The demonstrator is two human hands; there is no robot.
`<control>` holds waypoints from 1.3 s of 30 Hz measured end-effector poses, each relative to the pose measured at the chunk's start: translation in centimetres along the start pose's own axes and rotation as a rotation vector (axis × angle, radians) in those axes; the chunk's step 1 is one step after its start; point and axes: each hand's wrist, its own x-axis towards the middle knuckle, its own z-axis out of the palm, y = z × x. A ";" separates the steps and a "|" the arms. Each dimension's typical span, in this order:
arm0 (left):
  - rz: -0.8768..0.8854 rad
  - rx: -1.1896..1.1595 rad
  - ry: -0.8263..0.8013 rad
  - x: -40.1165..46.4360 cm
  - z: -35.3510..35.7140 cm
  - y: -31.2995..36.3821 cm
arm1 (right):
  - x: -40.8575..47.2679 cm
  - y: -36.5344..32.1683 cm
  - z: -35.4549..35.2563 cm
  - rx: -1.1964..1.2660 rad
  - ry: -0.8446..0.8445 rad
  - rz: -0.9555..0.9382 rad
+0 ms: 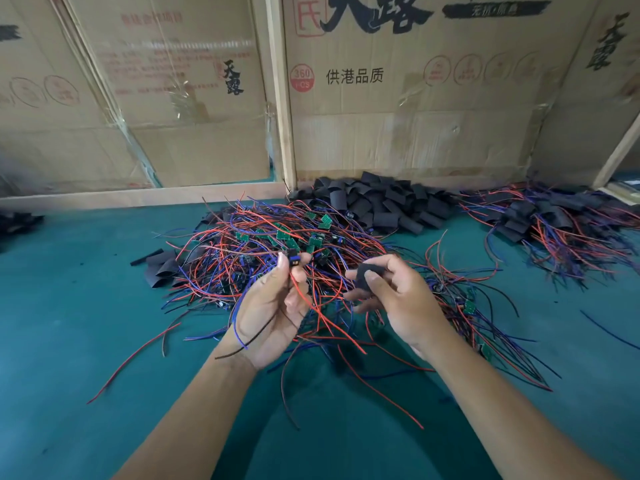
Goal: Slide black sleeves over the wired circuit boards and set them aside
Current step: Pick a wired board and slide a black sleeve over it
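Green felt covers the table [69,306], on which the work is laid out. Two hands are seen above it. A small wired board [293,257] is pinched at the fingertips of the left hand [273,313], and its red, blue and black wires [311,306] are trailed down across the palm. One black sleeve [367,273] is gripped between thumb and fingers of the right hand [398,299], with its open end turned toward the board; the two are held near each other but apart, the board not yet inside the sleeve.

Three heaps can be counted behind the hands. A tangle of bare boards [287,237], green with red and blue leads, is spread just beyond the fingertips; the boards in it are too many and too overlapped to be counted. A pile of empty sleeves [381,202] is stacked against the cardboard at the back. A third heap of sleeved boards [554,220] is set off to the right. A few loose sleeves [162,268] are left at the left edge of the tangle, roughly four, though the overlap prevents certainty.

Cardboard boxes [415,98] are stood as a wall behind the table. On the middle one, "供港品质" is printed in black, "360 PCS" in a red circle, and large brush characters "天路" along the top. The smaller red print on the left box is too blurred to be read.
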 end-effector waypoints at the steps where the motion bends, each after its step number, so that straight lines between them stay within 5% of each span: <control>1: -0.028 0.003 -0.032 -0.1 0.2 -0.3 | -0.1 0.0 0.3 -0.005 0.009 0.009; 6: -0.085 0.111 -0.100 -0.5 1.8 -2.2 | -1.3 0.4 2.5 -0.136 -0.089 0.024; 12: -0.070 0.125 -0.143 -0.5 1.7 -2.0 | -1.8 -0.5 2.4 0.238 -0.294 0.204; 18: -0.018 0.141 -0.249 -0.8 1.6 -2.1 | -1.4 -0.8 1.5 0.321 -0.321 0.292; 24: 0.011 0.124 -0.017 -0.3 1.2 -1.7 | -0.9 -1.7 0.5 0.382 -0.138 0.219; 33: 0.023 0.215 0.213 0.2 1.4 -1.6 | -1.7 -2.4 1.0 0.382 -0.424 0.242; 39: 0.034 0.398 0.193 0.0 1.4 -1.5 | -1.8 -3.0 0.3 0.449 -0.592 0.354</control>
